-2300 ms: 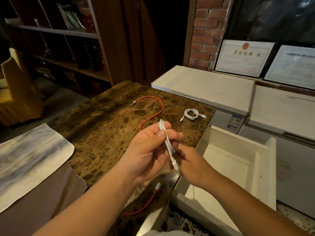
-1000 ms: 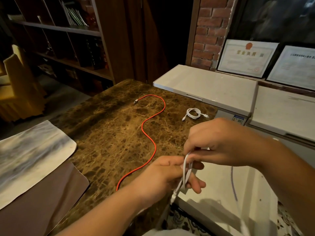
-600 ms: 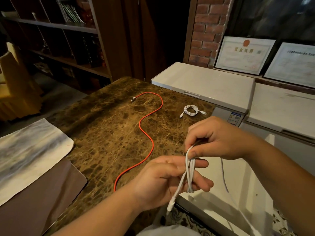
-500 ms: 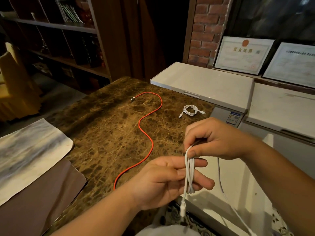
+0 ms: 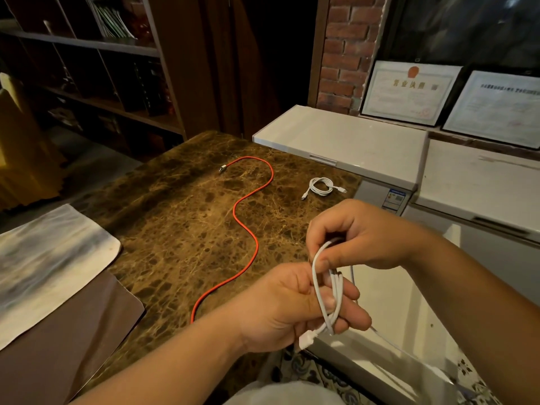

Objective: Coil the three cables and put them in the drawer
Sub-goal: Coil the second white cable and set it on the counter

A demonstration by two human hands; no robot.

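A thin white charging cable (image 5: 327,287), partly wound into long loops, sits at lower centre-right of my head view, held between both hands above the near edge of the brown marbled stone tabletop (image 5: 181,229). My left hand (image 5: 292,308) comes in from the lower left with its fingers curled through the loops, so the strands wrap over those fingers, and a white plug end (image 5: 306,342) pokes out just beneath the hand. My right hand (image 5: 359,235) reaches in from the lower right, thumb and forefinger pinching the top of the loops just above the left hand. A loose tail of the same cable (image 5: 388,343) trails down and right toward the lower right corner, over the open white drawer (image 5: 391,311) that fills the area beneath and right of my hands. Further up the frame, a long red-orange cable (image 5: 254,232) lies uncoiled in an S-curve across the tabletop, its metal plug near the upper centre. To its right, near the far right edge of the tabletop, a small white cable already wound into a coil (image 5: 323,187) rests flat, well apart from my hands. At left a pale grey-streaked cloth mat (image 5: 43,258) lies over a brown sheet (image 5: 73,331). Two white chest freezers (image 5: 350,135) stand at upper right, with framed certificates (image 5: 409,92) propped behind them.
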